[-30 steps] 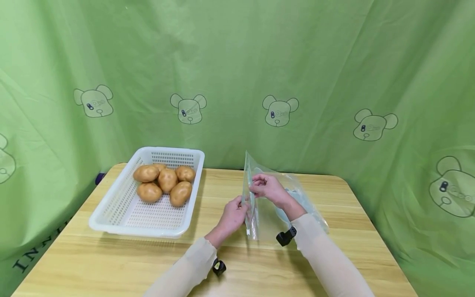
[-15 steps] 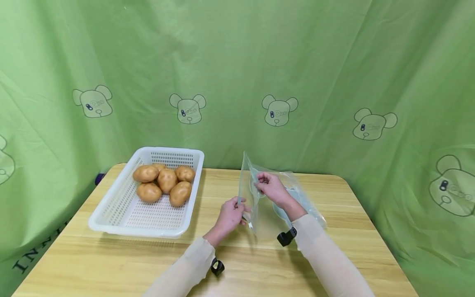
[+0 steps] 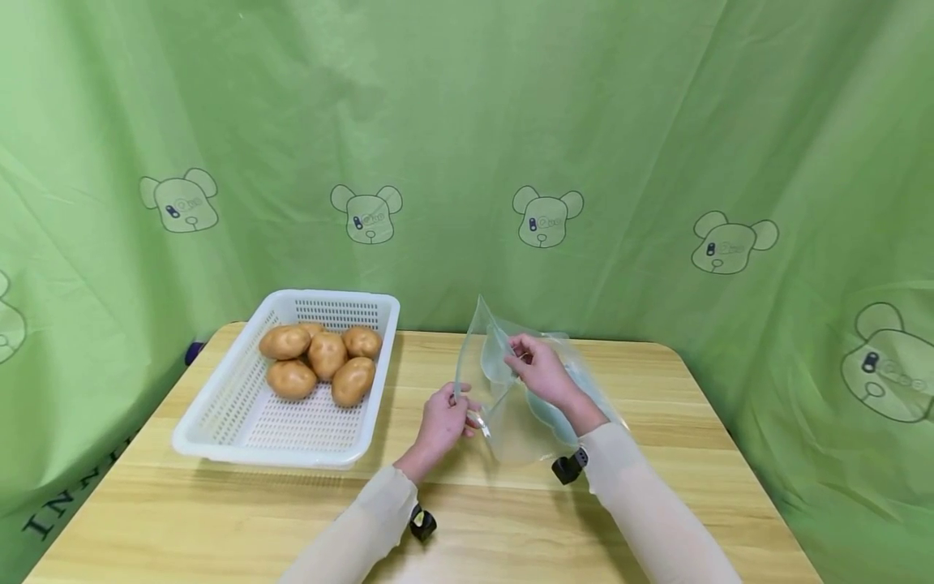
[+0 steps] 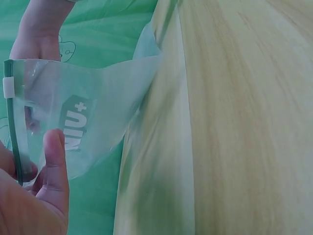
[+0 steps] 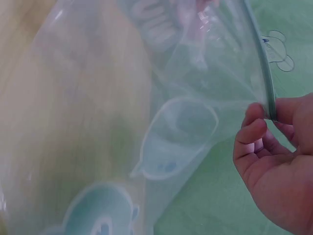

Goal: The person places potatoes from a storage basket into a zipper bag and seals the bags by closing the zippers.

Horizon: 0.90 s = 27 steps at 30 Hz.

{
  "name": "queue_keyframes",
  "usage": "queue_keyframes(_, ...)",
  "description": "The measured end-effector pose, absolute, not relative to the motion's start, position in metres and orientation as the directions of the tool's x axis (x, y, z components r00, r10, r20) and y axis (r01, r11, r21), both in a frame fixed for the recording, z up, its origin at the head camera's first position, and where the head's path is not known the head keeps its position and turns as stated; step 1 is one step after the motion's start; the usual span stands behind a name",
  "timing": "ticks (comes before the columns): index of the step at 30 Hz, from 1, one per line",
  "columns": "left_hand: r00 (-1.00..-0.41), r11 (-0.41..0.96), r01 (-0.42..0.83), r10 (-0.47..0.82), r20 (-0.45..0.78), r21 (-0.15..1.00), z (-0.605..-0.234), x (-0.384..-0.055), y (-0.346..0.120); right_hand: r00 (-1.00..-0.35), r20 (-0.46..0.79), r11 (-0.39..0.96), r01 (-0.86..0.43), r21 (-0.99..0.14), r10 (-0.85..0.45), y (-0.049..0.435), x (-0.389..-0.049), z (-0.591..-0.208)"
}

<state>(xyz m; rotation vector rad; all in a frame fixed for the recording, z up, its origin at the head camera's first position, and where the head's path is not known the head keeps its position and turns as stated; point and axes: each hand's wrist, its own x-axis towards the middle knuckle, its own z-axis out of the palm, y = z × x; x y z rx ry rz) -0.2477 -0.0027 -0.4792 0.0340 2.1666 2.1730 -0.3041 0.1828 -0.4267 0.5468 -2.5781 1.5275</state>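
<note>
A clear plastic slider zip bag (image 3: 495,362) with pale blue-green prints stands partly raised over the table, its mouth spread apart. My left hand (image 3: 441,422) pinches the near left edge of the mouth. In the left wrist view, its thumb (image 4: 55,152) is by the green zip strip, and a white slider (image 4: 9,87) sits higher on that strip. My right hand (image 3: 543,373) pinches the opposite edge; the right wrist view has its fingertips (image 5: 254,113) on the end of the green strip (image 5: 264,63). The right forearm hides part of the bag.
To the left, a white perforated plastic basket (image 3: 299,434) holds several brown potatoes (image 3: 327,354). The wooden table (image 3: 481,527) ends at a green curtain (image 3: 452,122) printed with bear heads. Black straps circle both wrists.
My left hand has moved left with its edge of the bag, and the mouth has widened. My right hand has shifted slightly right. The basket and potatoes have stayed put.
</note>
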Motion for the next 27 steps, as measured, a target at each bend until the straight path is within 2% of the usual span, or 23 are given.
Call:
queue_keyframes(4,-0.999,-0.006,-0.024,0.025,-0.024,1.0,-0.48,-0.247,-0.005,-0.919,0.289,0.492,-0.388,-0.779,-0.268,0.186,-0.303,-0.429)
queue_keyframes(11,-0.999,0.051,-0.004,-0.052,-0.002,0.999,-0.482,-0.251,-0.01,-0.95,0.246,0.494,-0.311,-0.812,-0.194,0.191,-0.301,-0.429)
queue_keyframes(17,-1.0,0.062,-0.013,-0.029,-0.012,0.998,-0.483,-0.253,-0.011,-0.964,0.223,0.53,-0.265,-0.805,-0.145,0.192,-0.297,-0.424)
queue_keyframes(22,-1.0,0.055,-0.002,-0.015,-0.001,0.998,-0.485,-0.251,-0.011,-0.952,0.257,0.538,-0.307,-0.785,-0.169,0.193,-0.295,-0.424)
queue_keyframes(27,-0.998,0.064,0.038,-0.052,0.041,0.997,-0.488,-0.255,-0.013,-0.911,0.355,0.565,-0.41,-0.716,-0.211,0.196,-0.296,-0.425)
